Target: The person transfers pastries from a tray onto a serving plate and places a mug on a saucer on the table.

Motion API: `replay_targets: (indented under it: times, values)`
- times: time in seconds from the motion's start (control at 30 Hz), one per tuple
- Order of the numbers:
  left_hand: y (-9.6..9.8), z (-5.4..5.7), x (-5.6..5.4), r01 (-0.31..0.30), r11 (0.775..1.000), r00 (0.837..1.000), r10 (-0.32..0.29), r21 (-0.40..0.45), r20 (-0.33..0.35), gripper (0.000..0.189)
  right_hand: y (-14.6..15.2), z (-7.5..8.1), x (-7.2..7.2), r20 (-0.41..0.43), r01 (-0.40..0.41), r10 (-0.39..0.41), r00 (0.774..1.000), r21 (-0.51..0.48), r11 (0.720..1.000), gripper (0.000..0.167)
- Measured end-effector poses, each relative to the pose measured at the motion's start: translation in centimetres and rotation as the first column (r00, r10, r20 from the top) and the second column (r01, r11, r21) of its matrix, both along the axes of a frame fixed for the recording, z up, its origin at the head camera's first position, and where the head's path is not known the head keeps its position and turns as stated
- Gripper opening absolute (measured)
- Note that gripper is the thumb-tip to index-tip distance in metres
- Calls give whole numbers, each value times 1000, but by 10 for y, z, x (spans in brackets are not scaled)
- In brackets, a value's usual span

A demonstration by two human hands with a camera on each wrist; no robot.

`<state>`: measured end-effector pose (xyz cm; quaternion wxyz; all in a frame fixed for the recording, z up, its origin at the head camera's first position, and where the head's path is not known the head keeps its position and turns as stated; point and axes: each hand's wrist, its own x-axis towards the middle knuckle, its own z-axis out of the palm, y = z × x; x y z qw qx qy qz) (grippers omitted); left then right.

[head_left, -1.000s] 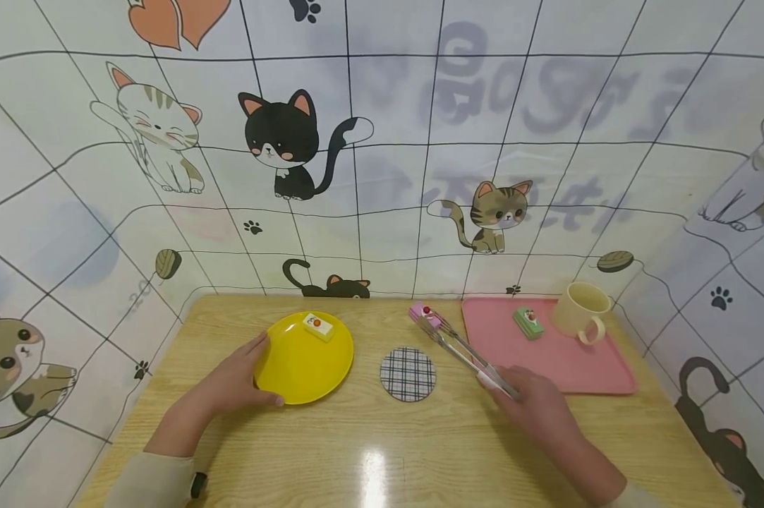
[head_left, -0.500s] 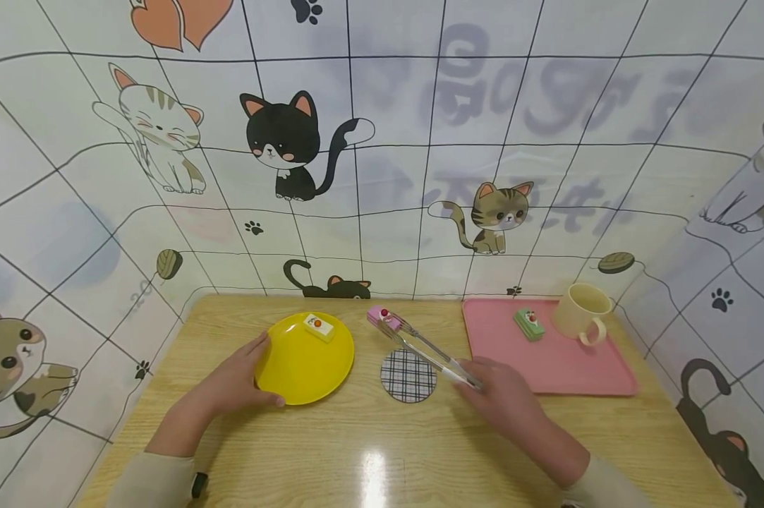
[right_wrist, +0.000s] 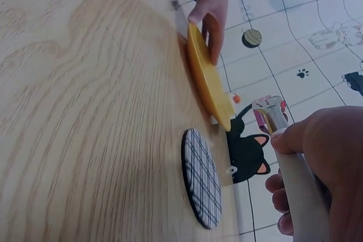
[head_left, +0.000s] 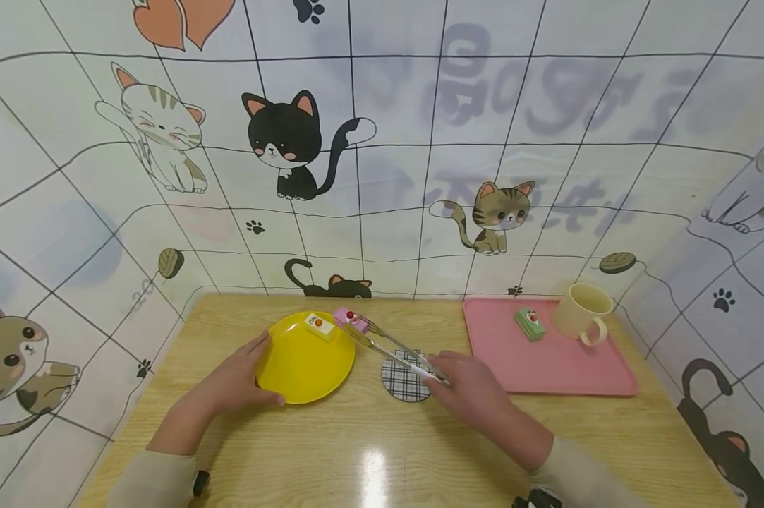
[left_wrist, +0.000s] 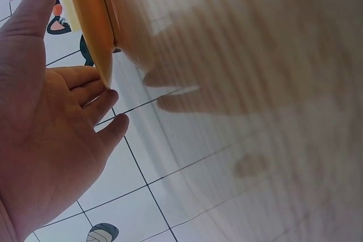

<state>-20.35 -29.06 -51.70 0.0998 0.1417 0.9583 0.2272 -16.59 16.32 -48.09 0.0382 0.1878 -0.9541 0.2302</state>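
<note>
My right hand grips a pair of metal tongs with white handles. Between the tongs' tips is a pink toy cake slice with a red berry, held above the right edge of a yellow plate. On the plate's far side lies a white toy cake slice with an orange topping. My left hand holds the plate's left rim, thumb at the near side and fingers farther back. In the right wrist view the tongs' white handle sits between thumb and fingers.
A round checked coaster lies under the tongs' handles, right of the plate. To the right, a pink tray carries a green toy cake slice and a cream mug. A cat-patterned wall covering encloses the table's back and sides.
My right hand has carried the tongs and the pink cake slice leftward, from beside the tray, past the coaster, to the plate's right edge. My left hand and the plate stay put.
</note>
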Motion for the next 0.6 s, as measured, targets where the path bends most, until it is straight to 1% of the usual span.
replay_targets:
  times: [0.07, 0.17, 0.37, 0.6]
  values:
    - [0, -1, 0, 2, 1000, 1000, -2, 2, 2, 135, -7, 1, -1, 7, -21, 21, 1000, -8, 1000, 44]
    - [-1, -1, 1, 4, 1000, 1000, -4, 3, 6, 135, -16, 2, -2, -8, -55, 55, 998, 2, 998, 43]
    - [-2, -2, 1, 6, 1000, 1000, -6, 6, 3, 135, -35, 3, -6, -14, -117, 117, 993, 11, 993, 41]
    - [-2, -2, -2, 8, 1000, 1000, -8, -3, -11, 135, -58, -3, -15, -30, -187, 187, 982, 24, 982, 34]
